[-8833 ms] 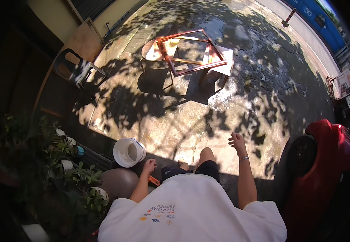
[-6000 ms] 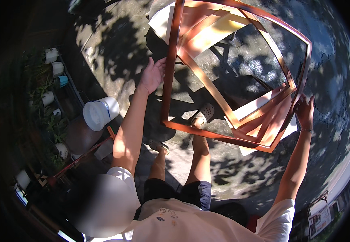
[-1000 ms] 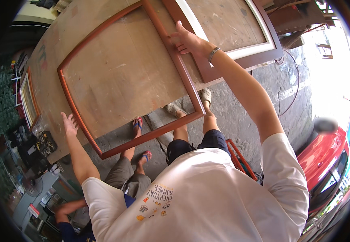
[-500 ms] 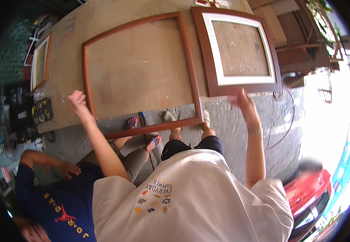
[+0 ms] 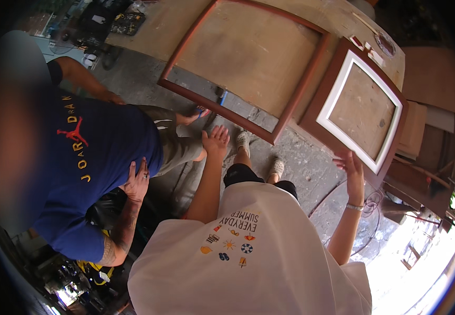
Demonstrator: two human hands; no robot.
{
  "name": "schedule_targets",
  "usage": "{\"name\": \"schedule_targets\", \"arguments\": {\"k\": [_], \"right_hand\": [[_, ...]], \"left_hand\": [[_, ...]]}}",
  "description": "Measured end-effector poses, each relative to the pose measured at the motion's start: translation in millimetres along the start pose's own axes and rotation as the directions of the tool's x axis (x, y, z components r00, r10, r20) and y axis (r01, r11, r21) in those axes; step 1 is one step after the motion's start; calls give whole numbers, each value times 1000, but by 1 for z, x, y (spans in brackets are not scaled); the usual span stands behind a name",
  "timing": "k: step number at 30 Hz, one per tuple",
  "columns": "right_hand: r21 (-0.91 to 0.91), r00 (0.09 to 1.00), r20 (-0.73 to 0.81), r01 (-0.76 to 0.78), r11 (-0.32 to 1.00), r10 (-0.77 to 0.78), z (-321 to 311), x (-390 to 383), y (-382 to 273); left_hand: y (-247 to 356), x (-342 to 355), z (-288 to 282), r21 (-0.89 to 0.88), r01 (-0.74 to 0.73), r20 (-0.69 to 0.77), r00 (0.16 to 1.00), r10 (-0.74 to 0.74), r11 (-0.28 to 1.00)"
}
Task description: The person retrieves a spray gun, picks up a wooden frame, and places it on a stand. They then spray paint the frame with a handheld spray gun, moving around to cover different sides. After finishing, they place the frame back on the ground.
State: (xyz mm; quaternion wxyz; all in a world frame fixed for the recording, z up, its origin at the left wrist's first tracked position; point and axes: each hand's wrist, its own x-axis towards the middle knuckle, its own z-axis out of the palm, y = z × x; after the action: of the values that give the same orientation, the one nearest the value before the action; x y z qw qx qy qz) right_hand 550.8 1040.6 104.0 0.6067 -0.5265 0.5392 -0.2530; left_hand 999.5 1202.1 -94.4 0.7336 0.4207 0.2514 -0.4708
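Note:
My left hand [image 5: 216, 140] is held out with its fingers spread and palm empty, just short of the near rail of a large reddish-brown wooden frame [image 5: 299, 86]. That frame has no panel in it and lies on a worktable [image 5: 154, 39], its near part jutting past the table edge over the floor. To the right, a darker brown frame [image 5: 325, 86] with a white inner border lies flat. My right hand [image 5: 351, 170] is at this frame's near edge, fingers apart and gripping nothing. Whether its fingertips touch the wood I cannot tell.
A person in a navy shirt [image 5: 107, 136] stands close on my left, one hand at the waist. Small scraps and a round dish [image 5: 385, 45] lie at the table's far right. Brown boards [image 5: 432, 79] are stacked to the right, and a cable [image 5: 316, 207] runs along the floor.
My view has swung to the left, bringing the person in navy further in. My left hand has left the large frame's left side for its near side. Both hands remain empty.

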Motion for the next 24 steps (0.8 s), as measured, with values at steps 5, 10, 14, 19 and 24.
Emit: {"name": "schedule_targets", "arguments": {"k": [5,10,14,19,24], "right_hand": [[18,998,-17,60,998,-59,-22,-10,-26],[66,999,17,-31,997,30,6,-25,-22],[110,992,76,-110,988,102,37,-39,-8],[67,984,110,-148,987,140,62,-49,-1],[57,985,101,-144,988,138,66,-53,-3]], "left_hand": [[-28,-3,44,-87,96,105,991,-87,992],[-27,-12,67,-63,116,37,993,-114,991],[-17,-19,76,-52,119,83,990,-114,992],[-8,-9,79,-65,141,132,982,-132,988],[-7,11,91,-54,144,175,976,-133,988]]}}
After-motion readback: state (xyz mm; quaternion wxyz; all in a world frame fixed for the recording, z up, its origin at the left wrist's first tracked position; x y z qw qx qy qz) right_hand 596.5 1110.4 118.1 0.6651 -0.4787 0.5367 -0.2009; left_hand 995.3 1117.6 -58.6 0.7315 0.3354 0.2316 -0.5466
